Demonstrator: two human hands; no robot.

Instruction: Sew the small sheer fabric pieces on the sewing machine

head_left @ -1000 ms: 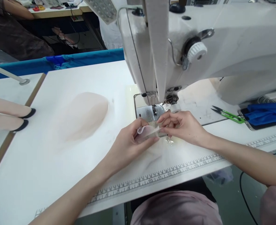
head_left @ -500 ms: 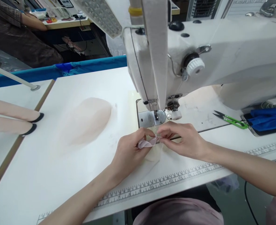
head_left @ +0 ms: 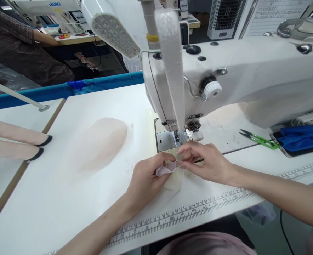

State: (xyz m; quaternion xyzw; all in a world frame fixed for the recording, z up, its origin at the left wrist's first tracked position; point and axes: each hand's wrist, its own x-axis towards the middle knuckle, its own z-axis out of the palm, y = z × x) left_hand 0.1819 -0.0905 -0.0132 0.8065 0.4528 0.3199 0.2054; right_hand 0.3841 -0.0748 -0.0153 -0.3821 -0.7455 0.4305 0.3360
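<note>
A small piece of sheer white fabric (head_left: 166,169) is pinched between the fingers of my left hand (head_left: 148,177), just in front of the sewing machine's metal needle plate (head_left: 165,141). My right hand (head_left: 205,161) has thumb and index finger closed on the right end of the same fabric, close to my left fingertips. Above both hands stands the white sewing machine (head_left: 236,71), its needle and presser foot (head_left: 176,137) over the plate.
Green-handled snips (head_left: 261,140) and a blue cloth (head_left: 303,136) on a dark tray lie right. Two beige pieces with dark ends (head_left: 18,136) lie left. A ruler strip (head_left: 183,212) runs along the front edge. A person's arm (head_left: 46,38) shows behind.
The view has tilted up slightly, so the table and machine sit lower. Both hands still hold the fabric, with only small finger movement.
</note>
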